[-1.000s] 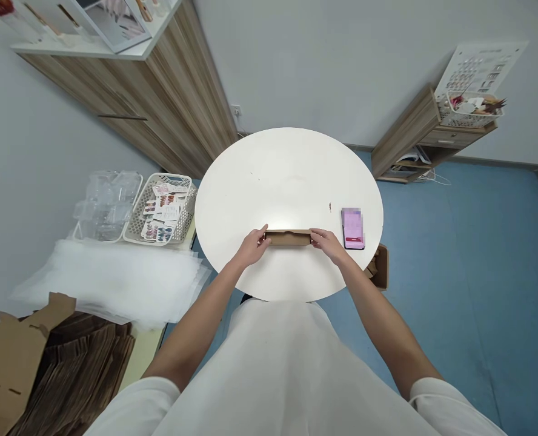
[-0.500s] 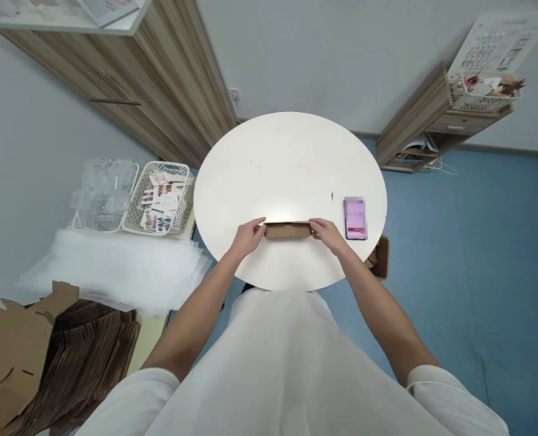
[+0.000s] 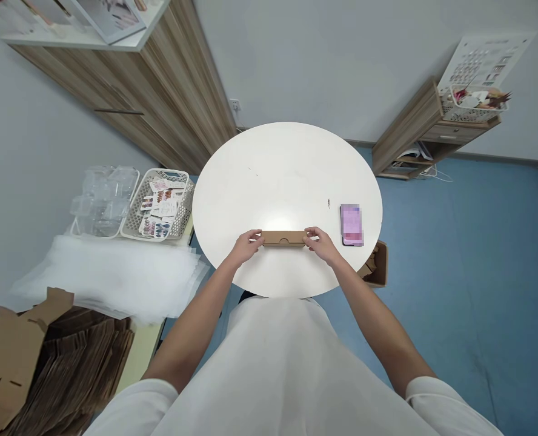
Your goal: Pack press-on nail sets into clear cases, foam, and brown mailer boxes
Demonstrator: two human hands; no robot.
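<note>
A small, long brown cardboard box (image 3: 284, 237) is at the near part of the round white table (image 3: 287, 169). Its lid is down, and a half-round notch shows in the front edge. My left hand (image 3: 248, 244) grips the box's left end between thumb and fingers. At the right end, my right hand (image 3: 318, 243) holds it in the same way. To the right of that hand lies a phone (image 3: 351, 224) with a lit, blurred screen.
At left stand a white basket (image 3: 185, 212) of printed cards, clear plastic boxes (image 3: 108, 197), white sheets (image 3: 119, 272) and stacked flat cardboard (image 3: 78, 363). A carton (image 3: 380, 266) sits on the floor below the table's right edge. Wooden cabinets (image 3: 405, 127) line the wall.
The box stood with its inside showing; now its lid is closed over the front. Both hands have stayed at its ends. The view has shifted slightly.
</note>
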